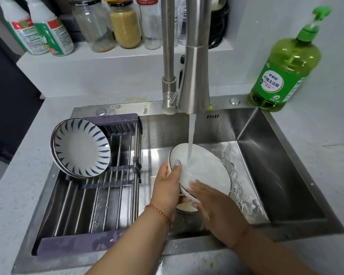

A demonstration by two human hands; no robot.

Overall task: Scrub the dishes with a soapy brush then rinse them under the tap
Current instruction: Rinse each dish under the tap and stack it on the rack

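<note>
A white bowl with a dark rim [207,167] is tilted under the running tap [195,84], and water pours into it. My left hand [167,187] grips its left edge, thumb over the rim. My right hand [211,201] lies with its fingers inside the bowl's lower part, thumb curled under the outside. Beneath the bowl, more white dishes [187,208] sit in the sink, mostly hidden. No brush is in view.
A drying rack [99,197] spans the left half of the steel sink [276,175] and holds blue-striped bowls [81,148] leaning on edge. A green dish-soap bottle [282,66] stands at the back right corner. Jars and bottles [123,24] line the shelf behind.
</note>
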